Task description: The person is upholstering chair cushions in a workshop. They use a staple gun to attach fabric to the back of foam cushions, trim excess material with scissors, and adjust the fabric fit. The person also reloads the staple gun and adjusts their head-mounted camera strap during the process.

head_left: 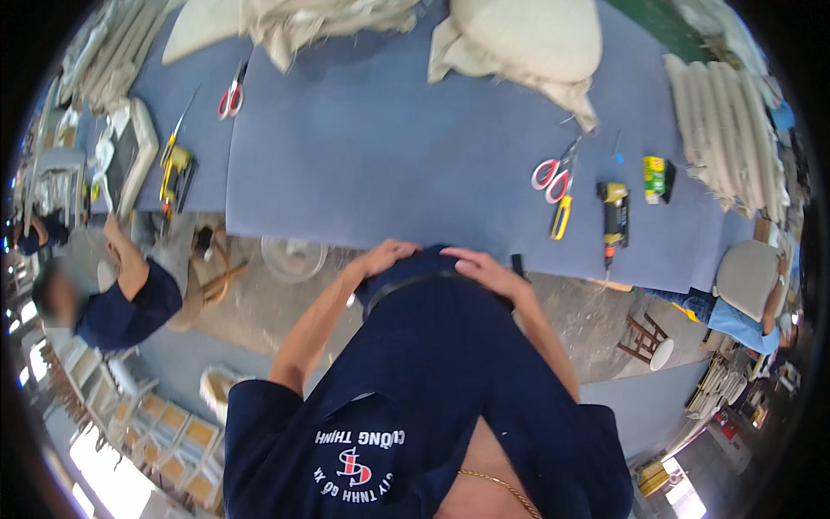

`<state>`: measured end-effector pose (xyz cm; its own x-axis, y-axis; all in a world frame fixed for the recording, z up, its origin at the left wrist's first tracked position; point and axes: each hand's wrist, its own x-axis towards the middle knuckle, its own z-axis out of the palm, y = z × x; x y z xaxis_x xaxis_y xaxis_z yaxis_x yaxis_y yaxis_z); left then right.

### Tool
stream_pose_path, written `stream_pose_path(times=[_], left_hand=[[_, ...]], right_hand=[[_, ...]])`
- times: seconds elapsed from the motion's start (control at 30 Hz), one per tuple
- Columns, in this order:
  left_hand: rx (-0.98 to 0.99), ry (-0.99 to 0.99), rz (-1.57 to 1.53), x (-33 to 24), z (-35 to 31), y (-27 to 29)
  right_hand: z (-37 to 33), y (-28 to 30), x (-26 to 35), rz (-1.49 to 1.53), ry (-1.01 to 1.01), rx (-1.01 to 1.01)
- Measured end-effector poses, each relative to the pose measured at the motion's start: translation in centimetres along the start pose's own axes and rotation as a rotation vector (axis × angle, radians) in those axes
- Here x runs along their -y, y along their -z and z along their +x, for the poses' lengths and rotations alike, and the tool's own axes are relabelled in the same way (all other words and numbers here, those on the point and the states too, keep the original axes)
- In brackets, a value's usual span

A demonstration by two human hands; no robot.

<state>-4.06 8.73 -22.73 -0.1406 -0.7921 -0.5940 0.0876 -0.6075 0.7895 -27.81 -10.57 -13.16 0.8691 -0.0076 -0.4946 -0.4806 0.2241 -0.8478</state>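
Observation:
My left hand [391,254] lies against the front of my dark trousers [430,259] at the waist, close to the table's near edge. Its fingers look stretched out and hold nothing that I can see. On the other side of the waist rests my right hand [486,270], fingers extended over the cloth near the belt [413,281]. Both hands are apart from the tools. Right of them on the blue-grey table [372,164] lie red-and-white-handled scissors [553,180], a yellow-handled pointed tool [562,218] and a yellow-and-black staple gun [615,212].
Beige fabric-covered cushions [527,39] lie along the far side, and a stack of them [722,130] stands right. A yellow-green box [654,179] sits near the staple gun. Further left are scissors [232,101], another staple gun [175,177] and a co-worker [130,298]. A stool [648,342] stands behind right.

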Motion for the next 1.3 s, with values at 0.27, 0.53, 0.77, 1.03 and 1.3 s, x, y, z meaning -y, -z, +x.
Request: stream_pose_path(times=[0.27, 0.53, 0.77, 1.03, 1.3], left_hand=[[-0.064, -0.234, 0.097, -9.1, -6.9, -4.0], [-0.232, -0.121, -0.016, -5.1, -12.6, -6.5], [-0.460, 0.084, -0.158, 3.1, -12.0, -4.7], [-0.212, -0.039, -0.166, -3.7, -13.6, -6.3], [-0.225, -0.147, 0.275, -9.2, -14.1, -5.7]], right_hand=[[-1.7, -2.4, 3.5, -0.070, 0.075, -0.208], [-4.1, -3.1, 0.9, -0.148, -0.098, -0.186], [-4.2, -3.1, -2.0, -0.207, -0.176, -0.219], [-3.6, -6.4, -0.3, -0.108, -0.233, -0.186], [-5.9, -6.9, 0.9, -0.239, -0.095, -0.373]])
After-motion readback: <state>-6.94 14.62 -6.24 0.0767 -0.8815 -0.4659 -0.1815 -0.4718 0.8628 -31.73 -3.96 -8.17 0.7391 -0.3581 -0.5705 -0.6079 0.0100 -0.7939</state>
